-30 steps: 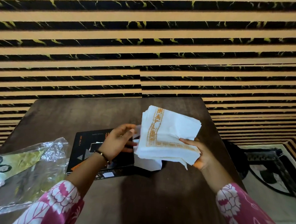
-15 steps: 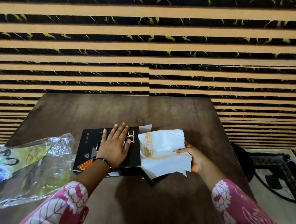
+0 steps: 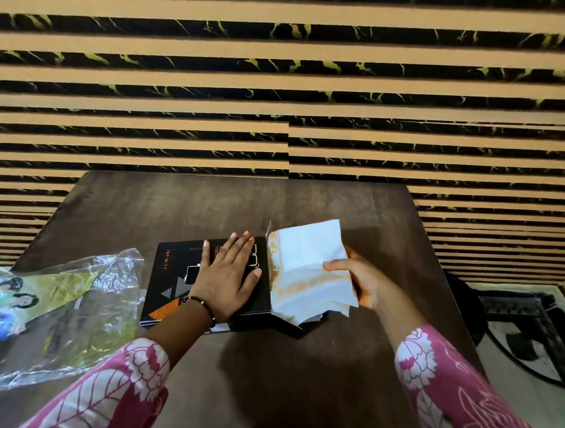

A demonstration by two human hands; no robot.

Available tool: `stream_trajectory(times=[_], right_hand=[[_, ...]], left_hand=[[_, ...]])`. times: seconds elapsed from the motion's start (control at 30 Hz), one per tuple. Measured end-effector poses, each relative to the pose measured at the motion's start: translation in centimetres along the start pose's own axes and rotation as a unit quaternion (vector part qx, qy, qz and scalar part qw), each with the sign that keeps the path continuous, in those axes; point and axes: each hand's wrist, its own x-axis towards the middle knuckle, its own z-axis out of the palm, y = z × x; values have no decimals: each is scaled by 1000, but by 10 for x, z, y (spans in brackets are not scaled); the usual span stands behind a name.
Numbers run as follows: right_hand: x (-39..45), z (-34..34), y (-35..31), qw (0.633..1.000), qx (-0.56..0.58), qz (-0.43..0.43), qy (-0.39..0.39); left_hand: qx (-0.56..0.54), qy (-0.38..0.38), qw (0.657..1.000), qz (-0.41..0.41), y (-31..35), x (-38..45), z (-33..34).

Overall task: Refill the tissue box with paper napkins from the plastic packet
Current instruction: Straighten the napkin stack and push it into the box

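So the left hand (image 3: 227, 278) has gone flat now, fingers spread and pressing on top of the black tissue box (image 3: 179, 280); a second ago it was up fiddling with the stack. The right hand (image 3: 357, 283) is pinching the napkins (image 3: 307, 269), thumb on top, and has brought them down to the box's right end. Looks like she's bracing the box to slide them in sideways. The plastic packet (image 3: 50, 316) lies on the tabletop (image 3: 209, 203) to the left, looking empty.
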Motion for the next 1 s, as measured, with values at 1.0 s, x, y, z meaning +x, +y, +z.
stream_trajectory(times=[1.0], right_hand=[[15,22,23,986,-101,28,133]], left_hand=[[-9,-2,1000,10,-1,-1,-2]])
